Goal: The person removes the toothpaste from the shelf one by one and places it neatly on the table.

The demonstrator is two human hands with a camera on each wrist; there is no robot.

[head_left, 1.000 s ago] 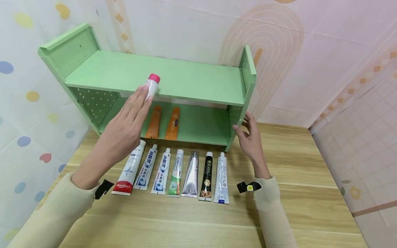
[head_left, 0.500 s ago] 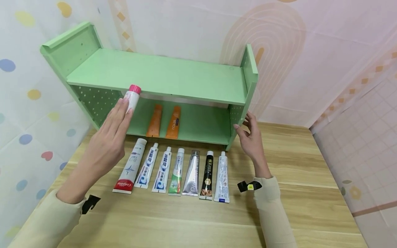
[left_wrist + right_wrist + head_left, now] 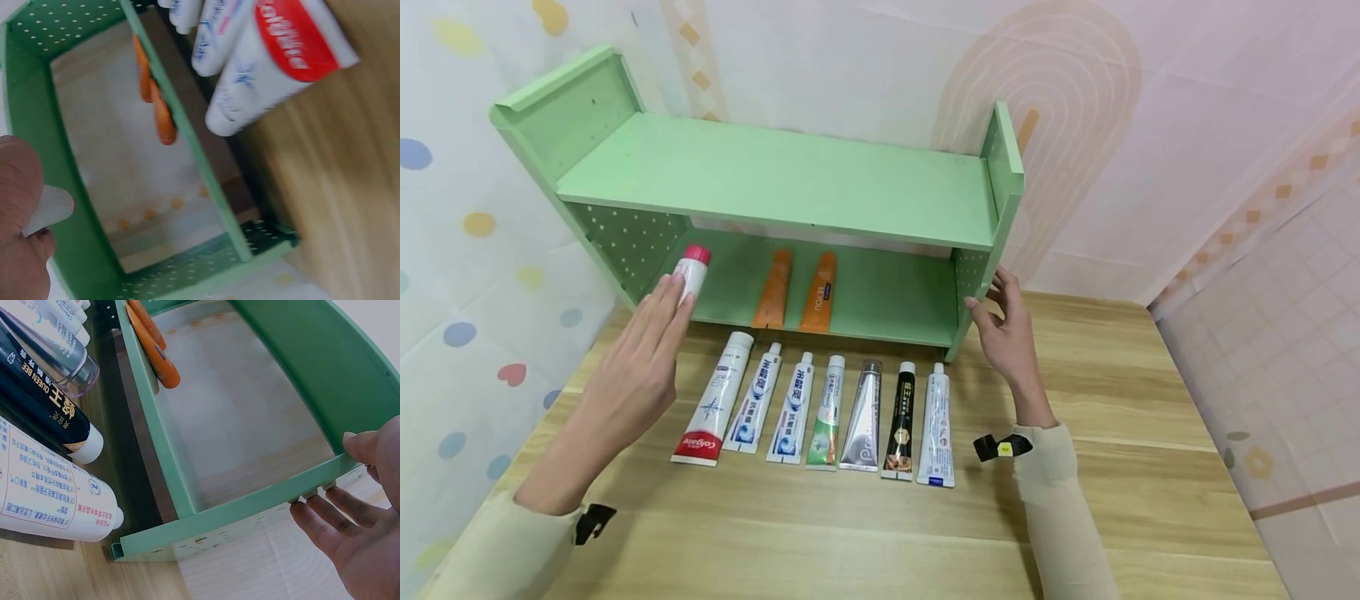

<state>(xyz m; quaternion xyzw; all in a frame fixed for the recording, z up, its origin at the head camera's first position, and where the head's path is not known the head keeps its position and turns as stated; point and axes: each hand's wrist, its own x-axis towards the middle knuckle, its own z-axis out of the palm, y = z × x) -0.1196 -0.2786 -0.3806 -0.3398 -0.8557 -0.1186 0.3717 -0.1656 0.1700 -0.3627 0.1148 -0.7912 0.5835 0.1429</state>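
My left hand (image 3: 628, 375) pinches a white tube with a pink cap (image 3: 691, 273) in front of the left part of the green shelf unit's (image 3: 790, 179) lower level. In the left wrist view only a bit of the white tube (image 3: 51, 209) shows between thumb and fingers. Two orange tubes (image 3: 818, 292) lie side by side on the lower shelf, to the right of that hand. At the unit's right end, my right hand (image 3: 1009, 342) grips the side panel (image 3: 262, 494), thumb on the front edge and fingers on the outer face.
Several toothpaste tubes lie in a row on the wooden table (image 3: 865, 533) before the shelf, from a Colgate tube (image 3: 715, 404) at the left to a black tube (image 3: 901, 421) and a white one (image 3: 937, 425) at the right. A patterned cloth (image 3: 880, 75) hangs behind.
My left hand has moved left and down with the pink-capped tube, from in front of the top shelf to the lower level's left part. The right hand has stayed on the side panel.
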